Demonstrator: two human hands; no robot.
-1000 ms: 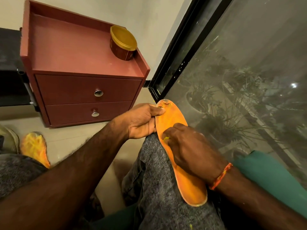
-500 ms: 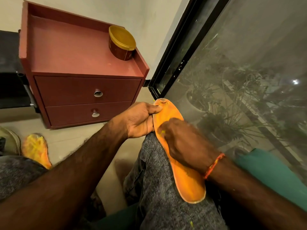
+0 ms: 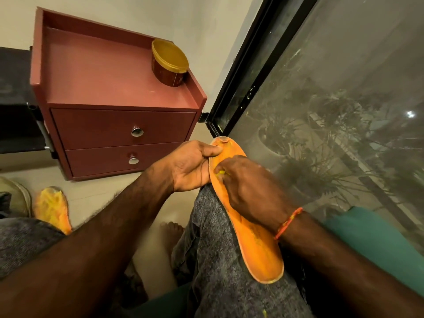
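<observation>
insole (image 3: 259,244) on knee (image 3: 218,260), 2nd insole (image 3: 54,208) on floor (image 3: 91,193), tub (image 3: 169,63) atop cabinet (image 3: 103,76)

Insole (image 3: 260,252), orange foam, yellow-smeared, toe edge frayed; lies face-up lengthwise along grey-trousered thigh (image 3: 218,260), toe end past the knee

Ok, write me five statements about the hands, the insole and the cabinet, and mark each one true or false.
1. The left hand grips the orange insole near its toe end. True.
2. The right hand is on the insole, fingers curled. True.
3. The insole lies flat on the floor. False: it rests on the person's knee.
4. A tub with a yellow lid stands on the red cabinet. True.
5. The cabinet is pulled open. False: both its drawers are shut.
</observation>
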